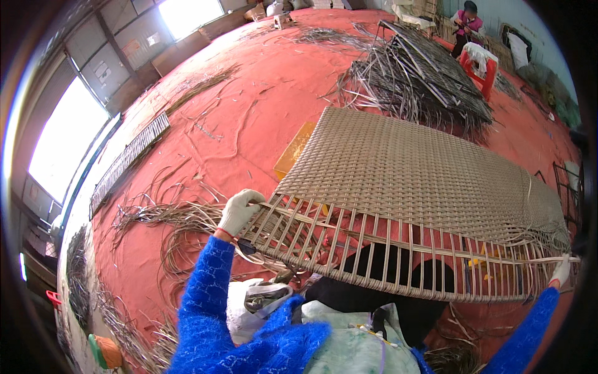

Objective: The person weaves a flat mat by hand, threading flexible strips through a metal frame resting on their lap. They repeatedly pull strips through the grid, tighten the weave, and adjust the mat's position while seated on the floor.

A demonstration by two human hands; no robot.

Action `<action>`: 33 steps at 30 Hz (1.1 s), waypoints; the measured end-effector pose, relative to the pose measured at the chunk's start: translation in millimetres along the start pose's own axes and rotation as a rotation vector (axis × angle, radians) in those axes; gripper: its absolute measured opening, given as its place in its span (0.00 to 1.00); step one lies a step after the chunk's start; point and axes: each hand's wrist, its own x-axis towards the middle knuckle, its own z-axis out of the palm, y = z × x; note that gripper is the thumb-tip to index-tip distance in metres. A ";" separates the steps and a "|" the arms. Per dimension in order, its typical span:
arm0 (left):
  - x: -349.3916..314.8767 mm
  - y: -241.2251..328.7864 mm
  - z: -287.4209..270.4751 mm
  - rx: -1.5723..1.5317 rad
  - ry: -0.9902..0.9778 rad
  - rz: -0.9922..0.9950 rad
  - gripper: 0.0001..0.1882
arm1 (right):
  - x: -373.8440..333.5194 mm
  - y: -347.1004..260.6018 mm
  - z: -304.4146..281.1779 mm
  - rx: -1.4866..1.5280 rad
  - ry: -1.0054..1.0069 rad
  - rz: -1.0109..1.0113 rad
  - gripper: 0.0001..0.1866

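The red floor (249, 118) holds everything. Loose thin strips (168, 218) lie on it, a big heap of grey strips (417, 81), a yellow box (296, 153), and a long woven piece (128, 159).

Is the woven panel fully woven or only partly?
Partly woven: the woven panel is dense at the far side, while bare ribs remain open near both hands.

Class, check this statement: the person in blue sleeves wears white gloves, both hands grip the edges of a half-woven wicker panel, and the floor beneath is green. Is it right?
Not quite: the floor is red-orange, not green, as the head view shows. The rest stands: the left hand and right hand, both in white gloves, grip opposite edges of the half-woven wicker panel.
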 end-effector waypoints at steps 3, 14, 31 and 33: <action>-3.1 -12.1 0.0 -0.124 -0.118 -0.092 0.17 | -49.0 5.3 28.6 -0.080 -0.150 0.133 0.23; -12.9 -44.4 54.1 -1.212 -0.037 -0.338 0.30 | -126.9 18.4 114.7 -0.861 -0.680 0.191 0.18; -3.2 -1.6 17.5 -0.700 -0.013 -0.241 0.11 | -136.7 16.3 103.2 -0.327 -0.619 0.232 0.16; -0.4 -3.8 27.1 -0.751 0.039 -0.196 0.12 | -147.0 16.6 106.1 -0.366 -0.563 0.201 0.15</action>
